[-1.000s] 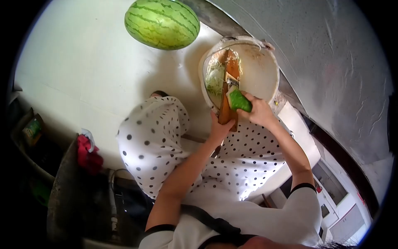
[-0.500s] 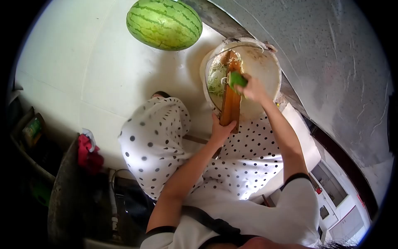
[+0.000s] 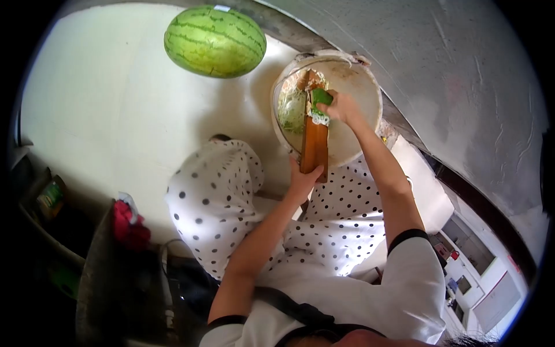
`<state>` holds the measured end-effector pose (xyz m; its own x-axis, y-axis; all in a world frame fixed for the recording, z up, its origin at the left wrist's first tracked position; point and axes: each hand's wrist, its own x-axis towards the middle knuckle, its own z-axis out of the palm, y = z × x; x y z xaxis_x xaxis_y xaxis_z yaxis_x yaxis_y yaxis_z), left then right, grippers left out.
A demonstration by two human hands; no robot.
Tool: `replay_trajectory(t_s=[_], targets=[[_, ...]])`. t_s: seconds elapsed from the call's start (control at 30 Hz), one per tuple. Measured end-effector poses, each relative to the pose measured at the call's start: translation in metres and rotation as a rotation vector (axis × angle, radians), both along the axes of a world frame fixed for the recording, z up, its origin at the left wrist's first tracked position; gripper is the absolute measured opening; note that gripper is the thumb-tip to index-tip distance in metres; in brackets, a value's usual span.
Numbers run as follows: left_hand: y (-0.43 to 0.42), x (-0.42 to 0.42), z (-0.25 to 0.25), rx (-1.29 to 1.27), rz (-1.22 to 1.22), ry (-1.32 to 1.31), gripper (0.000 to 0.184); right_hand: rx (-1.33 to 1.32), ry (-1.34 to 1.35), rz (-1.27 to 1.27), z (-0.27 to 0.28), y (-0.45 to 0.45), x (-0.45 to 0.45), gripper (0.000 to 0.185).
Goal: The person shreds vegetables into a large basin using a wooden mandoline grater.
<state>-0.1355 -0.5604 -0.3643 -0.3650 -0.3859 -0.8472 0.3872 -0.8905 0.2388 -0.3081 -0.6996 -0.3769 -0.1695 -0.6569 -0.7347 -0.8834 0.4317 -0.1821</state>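
Observation:
My left hand (image 3: 303, 183) is closed around the near end of a long wooden grater (image 3: 315, 144). The grater slants into a white bucket (image 3: 376, 110), with its far end inside. My right hand (image 3: 342, 108) grips a green-skinned piece of vegetable (image 3: 320, 99) and presses it against the upper part of the grater. Pale shreds (image 3: 317, 119) gather just below the piece. More pale and greenish shreds (image 3: 293, 110) lie in the left side of the bucket. The exact kind of vegetable cannot be made out.
A whole striped watermelon (image 3: 215, 43) lies on the pale floor (image 3: 115, 87), left of the bucket. A grey wall (image 3: 451, 87) rises at the right. Red cloth (image 3: 130, 228) sits by a dark container at lower left. The bucket's wire handle (image 3: 275, 110) rests along its left rim.
My right hand has slid the vegetable piece slightly farther up the grater, and pale shreds now bunch beneath it. The view has shifted a little; my left hand keeps its hold.

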Motion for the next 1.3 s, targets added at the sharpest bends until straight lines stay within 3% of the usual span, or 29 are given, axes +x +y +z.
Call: replay_trajectory(t_s=[0.07, 0.13, 0.2, 0.23, 0.33, 0.4, 0.47, 0.57, 0.67, 0.73, 0.8, 0.87, 0.9, 0.97, 1.07, 1.2, 1.3], targets=[[-0.002, -0.001, -0.002, -0.005, -0.026, -0.005, 0.072, -0.007, 0.019, 0.025, 0.023, 0.012, 0.002, 0.062], [0.004, 0.000, -0.001, 0.039, -0.043, -0.015, 0.072, 0.048, -0.072, 0.285, 0.067, 0.048, 0.007, 0.068], [0.000, 0.001, 0.002, 0.002, -0.020, 0.045, 0.072, -0.018, -0.054, 0.263, 0.062, 0.058, 0.010, 0.065], [0.001, 0.000, 0.000, -0.005, -0.025, 0.044, 0.072, -0.118, -0.034, 0.240, 0.056, 0.058, 0.010, 0.062], [0.006, -0.004, -0.004, 0.027, -0.047, 0.051, 0.074, -0.057, 0.139, 0.091, -0.038, -0.009, -0.018, 0.063], [0.002, -0.001, -0.004, 0.045, -0.120, -0.065, 0.082, -0.087, 0.221, 0.083, -0.051, -0.025, -0.013, 0.064], [0.002, -0.001, 0.002, 0.174, -0.127, -0.075, 0.091, -0.006, 0.074, 0.165, -0.014, -0.011, -0.015, 0.065], [0.001, 0.002, -0.001, 0.069, -0.076, 0.041, 0.095, 0.042, -0.099, 0.191, 0.060, 0.032, 0.004, 0.065], [0.003, -0.002, -0.006, 0.043, -0.053, 0.033, 0.096, -0.049, -0.073, 0.127, 0.045, 0.022, 0.016, 0.062], [0.007, -0.003, -0.002, 0.062, -0.075, -0.067, 0.089, 0.002, -0.005, 0.051, 0.021, 0.004, 0.022, 0.060], [-0.002, 0.001, 0.004, 0.072, -0.092, -0.008, 0.084, 0.060, 0.087, -0.005, -0.001, -0.012, 0.003, 0.059], [-0.013, 0.006, 0.003, 0.059, -0.105, 0.030, 0.079, -0.029, 0.187, 0.098, -0.029, 0.001, -0.009, 0.059], [-0.010, 0.004, 0.001, 0.024, -0.099, 0.011, 0.076, -0.011, 0.018, 0.073, -0.001, 0.012, -0.009, 0.064], [0.002, 0.002, -0.003, 0.025, -0.080, -0.010, 0.073, 0.030, -0.026, 0.248, 0.054, 0.043, 0.006, 0.064], [0.006, 0.002, -0.007, -0.014, -0.089, 0.031, 0.072, 0.004, -0.008, 0.147, 0.047, 0.047, 0.017, 0.063], [0.000, 0.003, -0.004, 0.039, -0.064, 0.000, 0.066, 0.100, 0.095, 0.058, -0.014, -0.014, 0.000, 0.058], [-0.010, 0.001, 0.000, 0.025, -0.047, 0.038, 0.066, 0.002, 0.066, 0.179, 0.038, 0.027, 0.014, 0.060]])
